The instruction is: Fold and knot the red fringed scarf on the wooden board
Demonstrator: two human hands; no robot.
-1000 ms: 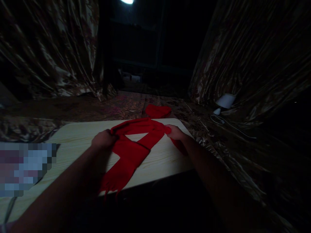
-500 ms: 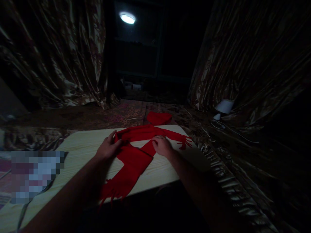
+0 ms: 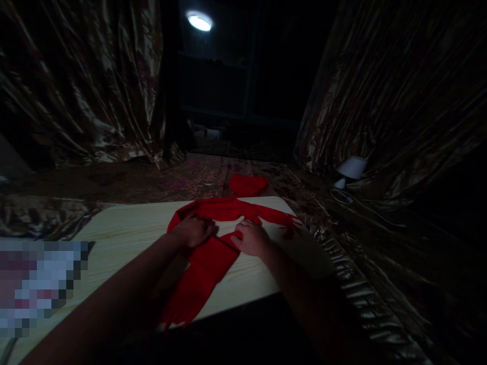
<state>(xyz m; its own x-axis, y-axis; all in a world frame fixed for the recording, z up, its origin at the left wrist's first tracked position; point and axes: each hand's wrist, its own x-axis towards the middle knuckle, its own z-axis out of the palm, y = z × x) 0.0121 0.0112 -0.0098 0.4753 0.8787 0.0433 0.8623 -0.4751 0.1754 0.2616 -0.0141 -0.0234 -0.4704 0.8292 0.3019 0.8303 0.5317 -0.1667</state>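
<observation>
A red fringed scarf (image 3: 207,266) lies looped on a pale wood-grain tabletop (image 3: 129,228). One fringed end hangs toward the near edge and the other reaches to the right. My left hand (image 3: 193,230) is curled over the scarf's left bend, its fingers closed on the cloth and partly in shadow. Just to the right, my right hand (image 3: 251,237) pinches a fold of the scarf between thumb and fingers. Behind the table's far edge sits a bunched red cloth item (image 3: 248,184), its kind unclear.
A small white lamp (image 3: 352,167) with a cord stands at the right on a patterned cover. On the table's left lies a blurred-out flat item (image 3: 41,284). Curtains (image 3: 114,101) flank a dark window, and a fringed cloth edge (image 3: 361,289) runs along the right.
My left hand has moved right, from the scarf's raised left fold onto its middle, and its fingers have curled in. My right hand has shifted slightly down. The scarf's left bend now lies rounder.
</observation>
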